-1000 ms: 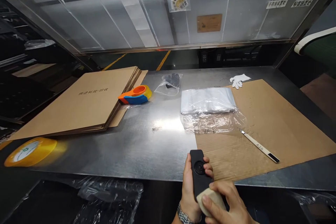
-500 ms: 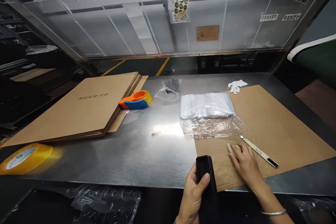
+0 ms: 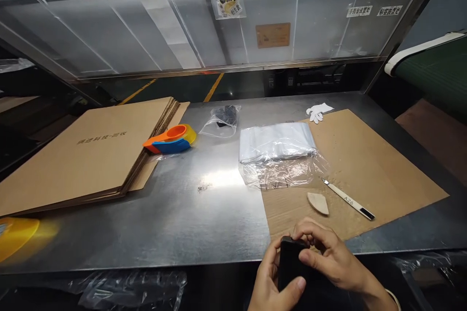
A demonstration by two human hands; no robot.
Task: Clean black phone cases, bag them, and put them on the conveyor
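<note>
Both our left hand (image 3: pixel 269 279) and right hand (image 3: pixel 330 257) grip the black case (image 3: pixel 289 261), near side; probably light, stiff and slippery, it suits holding along its long edges.

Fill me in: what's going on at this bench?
A person holds a black object in the left hand, near the front edge of the metal bench, with the right hand touching its upper end. A pale wedge-shaped block lies on the cardboard sheet, out of both hands, beside the knife marked A26. The knife isn't in hand either.
</note>
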